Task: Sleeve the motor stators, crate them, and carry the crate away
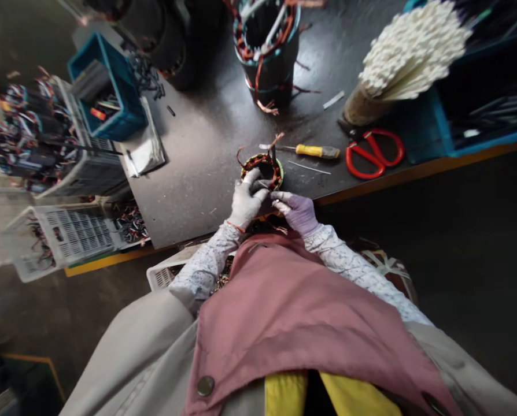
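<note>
A small motor stator [280, 172] with copper windings and a yellow-green rim sits near the bench's front edge. My left hand [244, 202], in a whitish glove, has its fingers curled over the near left side of that stator. Just right of it, my right hand [299, 212], in a purple glove with pale fingertips, pinches at the near rim. What lies between those fingertips is too small to make out. Loose copper leads rise from the far side of the stator, and more hang below my hands. Behind it lie a yellow-handled screwdriver [313, 151] and a thin white tube [309, 167].
Red-handled scissors [373, 155] lie to the right, before a holder [362, 108] packed with white tubes [414, 52]. A larger stator [270, 78] stands behind. Blue bins flank the bench [184, 190], one left [132, 112], one right [443, 124]. Crates [82, 231] of wired parts stand left.
</note>
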The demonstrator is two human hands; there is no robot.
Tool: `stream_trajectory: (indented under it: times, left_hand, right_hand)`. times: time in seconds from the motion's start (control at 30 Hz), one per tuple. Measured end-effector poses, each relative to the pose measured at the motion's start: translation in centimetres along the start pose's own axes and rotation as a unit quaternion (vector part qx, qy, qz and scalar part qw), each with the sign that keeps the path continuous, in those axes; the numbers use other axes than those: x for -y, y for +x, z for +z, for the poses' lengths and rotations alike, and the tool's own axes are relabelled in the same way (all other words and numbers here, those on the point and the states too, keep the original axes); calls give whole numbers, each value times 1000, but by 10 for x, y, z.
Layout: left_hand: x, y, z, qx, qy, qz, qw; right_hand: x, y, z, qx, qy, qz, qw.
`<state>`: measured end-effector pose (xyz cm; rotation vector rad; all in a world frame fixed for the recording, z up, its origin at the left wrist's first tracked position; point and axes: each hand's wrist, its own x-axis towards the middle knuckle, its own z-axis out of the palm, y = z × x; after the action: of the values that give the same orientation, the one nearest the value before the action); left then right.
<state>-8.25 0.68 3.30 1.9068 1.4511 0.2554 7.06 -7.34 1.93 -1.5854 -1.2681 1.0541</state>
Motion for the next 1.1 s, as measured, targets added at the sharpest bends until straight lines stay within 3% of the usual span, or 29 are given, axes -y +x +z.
stream_trajectory:
  times: [0.13, 0.33, 0.6, 0.77, 1.1]
  left_hand:
    - [-10, -9, 11, -60, -15, -15, 998]
    - [-11, -9, 15, -25, 57, 45, 997]
    - [-5, -5, 17, 7, 53, 74, 996]
    - [-3, -4, 17, 8, 48, 88, 995]
    - [10, -2, 31, -60, 60, 145, 986]
  right_hand:
    - [7, 0, -5, -32, -113, -11, 993]
    - [29, 4, -20, 64, -273, -32, 959]
    - [35, 28, -16, 116, -335, 10, 935]
    - [37, 27, -19, 131, -353, 12, 926]
    - [57, 35, -21, 187, -407, 86, 890]
